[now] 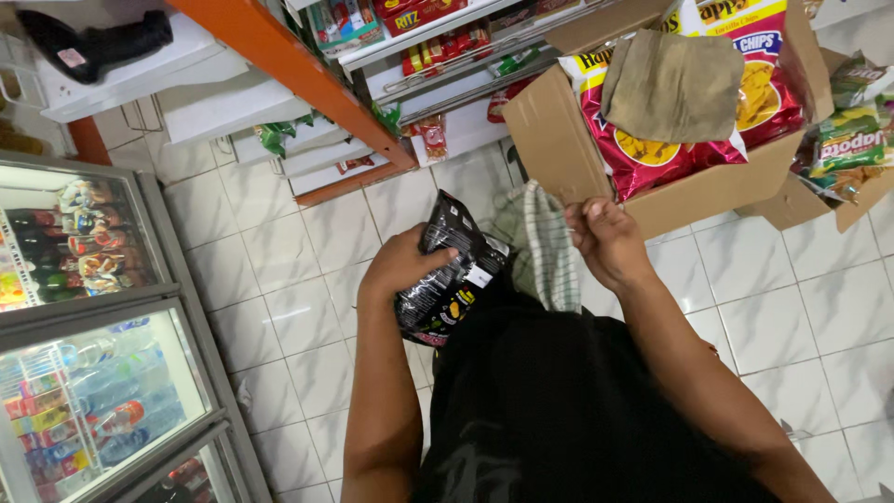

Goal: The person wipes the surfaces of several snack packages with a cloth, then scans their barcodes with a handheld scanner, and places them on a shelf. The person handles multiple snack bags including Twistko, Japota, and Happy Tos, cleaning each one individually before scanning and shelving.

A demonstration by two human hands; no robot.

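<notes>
Black snack packet: it is in my left hand, in front of my chest, above the white tiled floor. Its long axis runs from lower left to upper right, so the top end leans toward the cardboard box.
Drinks fridge: it stands at the far left, glass doors shut, bottles and cans inside, well apart from my hands.
Left hand: the fingers are wrapped around the left edge of the packet and hold it firmly.
Striped cloth: it hangs between my two hands, just beside the packet.
Right hand: fingers bent and pinched narrow at the front wall of the box; I cannot tell if they hold something small.
Cardboard box: it is open, up and to the right of the packet, with red chip bags and a folded brown cloth on top.
Nearer hand: the right hand is nearer to the box; the left hand carries the packet.
</notes>
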